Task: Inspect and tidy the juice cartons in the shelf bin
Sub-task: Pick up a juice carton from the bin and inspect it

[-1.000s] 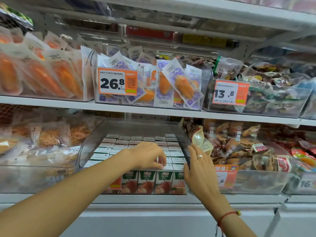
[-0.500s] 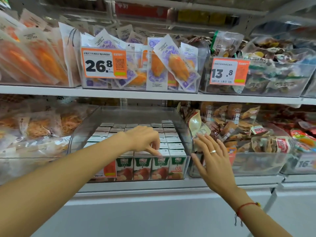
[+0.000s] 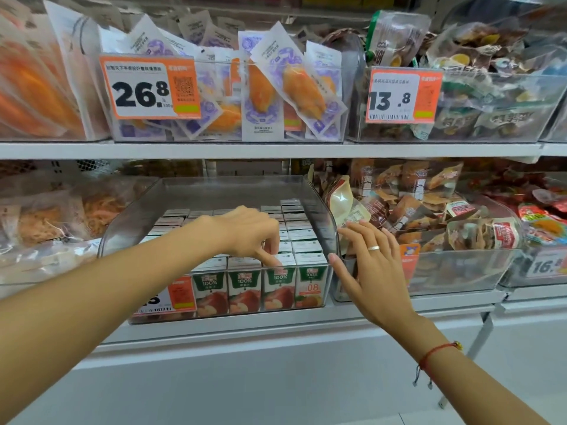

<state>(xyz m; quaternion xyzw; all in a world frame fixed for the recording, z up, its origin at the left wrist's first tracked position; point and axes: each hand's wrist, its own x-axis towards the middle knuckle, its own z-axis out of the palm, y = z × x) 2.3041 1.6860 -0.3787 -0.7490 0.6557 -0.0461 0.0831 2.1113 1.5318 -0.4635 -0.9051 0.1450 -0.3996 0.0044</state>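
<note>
Left hand (image 3: pixel 254 234) dips curled fingers onto the front-row juice cartons (image 3: pixel 277 283) in the clear bin (image 3: pixel 333 228); right hand (image 3: pixel 372 265) spreads flat beside it. Rows look neat; checking seems underway.

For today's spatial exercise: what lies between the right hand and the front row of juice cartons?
In the head view, only the clear bin's right wall separates the right hand from the juice cartons; the thumb lies near its front corner.
</note>
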